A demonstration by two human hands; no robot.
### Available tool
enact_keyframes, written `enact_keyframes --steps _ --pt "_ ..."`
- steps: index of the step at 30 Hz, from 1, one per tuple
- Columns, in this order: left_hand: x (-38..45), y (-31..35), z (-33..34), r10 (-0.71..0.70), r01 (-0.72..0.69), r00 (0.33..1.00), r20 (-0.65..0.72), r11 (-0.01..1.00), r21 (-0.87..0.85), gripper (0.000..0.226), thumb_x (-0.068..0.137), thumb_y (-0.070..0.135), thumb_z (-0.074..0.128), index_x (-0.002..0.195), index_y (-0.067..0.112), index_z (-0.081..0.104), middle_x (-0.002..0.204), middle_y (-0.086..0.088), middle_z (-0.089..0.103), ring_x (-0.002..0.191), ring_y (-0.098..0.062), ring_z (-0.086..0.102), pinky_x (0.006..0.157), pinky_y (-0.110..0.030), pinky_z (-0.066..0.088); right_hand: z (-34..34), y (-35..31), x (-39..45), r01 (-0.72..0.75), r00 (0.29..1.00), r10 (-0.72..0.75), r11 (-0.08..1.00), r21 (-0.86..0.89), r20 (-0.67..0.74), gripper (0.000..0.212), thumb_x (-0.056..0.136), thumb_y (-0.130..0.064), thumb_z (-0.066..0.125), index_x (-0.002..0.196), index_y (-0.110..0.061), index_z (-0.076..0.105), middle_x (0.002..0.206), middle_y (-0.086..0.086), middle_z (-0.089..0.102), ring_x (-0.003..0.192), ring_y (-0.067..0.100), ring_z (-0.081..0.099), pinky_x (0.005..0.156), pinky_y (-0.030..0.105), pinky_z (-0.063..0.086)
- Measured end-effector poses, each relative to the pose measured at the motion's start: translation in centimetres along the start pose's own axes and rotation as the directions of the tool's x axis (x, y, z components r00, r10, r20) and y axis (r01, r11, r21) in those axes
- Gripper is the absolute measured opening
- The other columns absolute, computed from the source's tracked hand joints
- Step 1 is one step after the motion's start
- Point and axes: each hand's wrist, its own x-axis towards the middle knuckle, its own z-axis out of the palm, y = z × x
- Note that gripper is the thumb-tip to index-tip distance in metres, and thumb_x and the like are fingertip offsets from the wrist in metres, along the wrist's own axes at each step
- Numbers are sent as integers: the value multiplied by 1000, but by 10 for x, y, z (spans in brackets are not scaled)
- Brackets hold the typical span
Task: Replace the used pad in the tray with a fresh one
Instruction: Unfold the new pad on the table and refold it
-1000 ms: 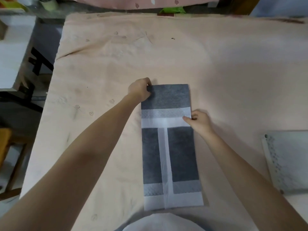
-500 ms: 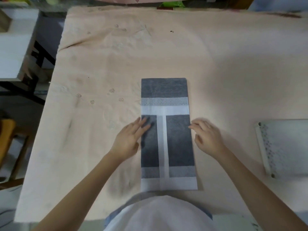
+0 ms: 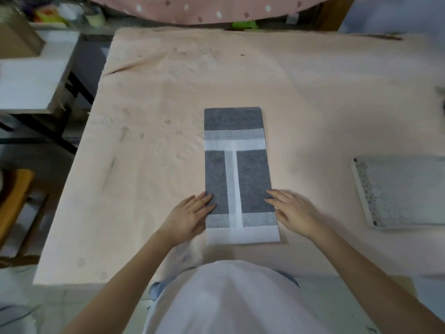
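Table [image 3: 301,97] under a peach cloth carries everything. One tray [image 3: 399,191], white mesh, sits at the right edge, well apart from the pad; no used pad can be made out in it, though the mesh blurs what lies underneath. One pad [image 3: 237,174], folded into a long grey strip with white bands, lies flat at centre, its near end close to the person's body.

Two hands, both flat with fingers straight, gripping nothing. Left hand [image 3: 186,216] rests fingertips on the pad's left edge near its near end. Right hand [image 3: 295,210] mirrors it, fingertips on the right edge.

Judged step: smoothing or starting to unfold the fresh pad.

Risks:
- Pad slides on the loose cloth if pressed sideways, since nothing pins the far end.
- Unfolding from one side only could skew it or drag the cloth into wrinkles.
- An unfolded pad may overhang the tray if carried limp, folding back on itself.
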Motion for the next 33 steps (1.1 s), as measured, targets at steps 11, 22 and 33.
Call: enact_keyframes --steps 11,22,33 --pt "9 11 8 -199 124 957 -209 937 -327 29 90 12 61 118 14 66 134 -6 57 132 -27 44 107 -38 36 5 7 -7 -35 997 27 994 103 74 71 65 -7 54 135 -21 52 148 -6 40 135 14 39 110 33 34" --pt "38 3 -6 -617 398 786 30 469 -788 33 98 35 45 82 7 55 69 -3 57 65 -17 50 62 -30 39 11 -20 37 -307 815 579 464 831 -22 15 84 -13 71 99 -14 72 94 -6 72 85 -7 63 82 11 48" --pt "108 -26 -6 -820 600 566 92 333 -728 33 97 39 45 69 22 42 63 9 51 60 -16 49 49 -27 31 16 -3 113 -419 691 722 374 827 24 46 90 -23 63 59 -18 30 54 -3 30 52 9 27 50 25 20"
